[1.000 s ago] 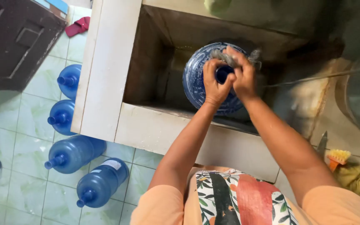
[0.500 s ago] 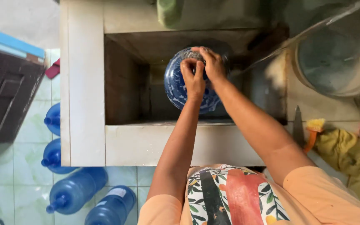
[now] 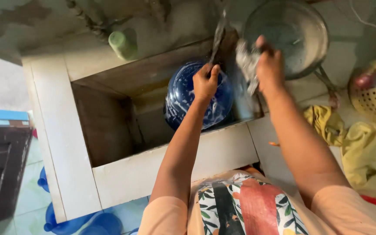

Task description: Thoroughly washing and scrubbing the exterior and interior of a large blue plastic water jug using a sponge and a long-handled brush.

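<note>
The left hand (image 3: 205, 82) had its fingers wrapped tight on top of the big blue bottle (image 3: 199, 95) down in the sink (image 3: 153, 165). The right hand (image 3: 268, 65) squeezed a wet rag (image 3: 246, 58) just beside it. It looked best to grip firmly; it seemed slippery.

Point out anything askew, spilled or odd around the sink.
The blue water bottle lies tipped in the sink, steadied by the left hand; the right hand holds a wet scrubber. Yellow cloths lie crumpled on the counter.
</note>
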